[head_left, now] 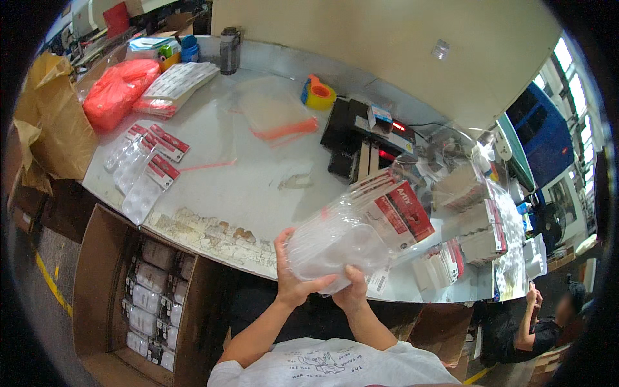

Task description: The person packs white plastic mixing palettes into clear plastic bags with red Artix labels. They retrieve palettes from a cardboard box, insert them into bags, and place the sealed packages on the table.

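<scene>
A thick stack of clear plastic packs with round wells and red-and-white header cards [335, 248] is held up in front of me, over the table's front edge. My left hand [294, 278] is closed around its left side and lower edge. Against its lower face presses the thumb of my right hand [351, 288]; the other fingers of that hand are hidden behind the stack. Three or so similar packs [151, 184] lie on the left part of the table, and more carded packs [440, 264] stand to the right of the stack.
On the white table [193, 200] lie clear bags with red edges [277, 113], tape rolls [318, 94] and a black device with red lights [367, 138]. A red plastic bag [120, 93] sits back left. Below left, a carton [103, 290] holds packs. A person [541, 329] is at far right.
</scene>
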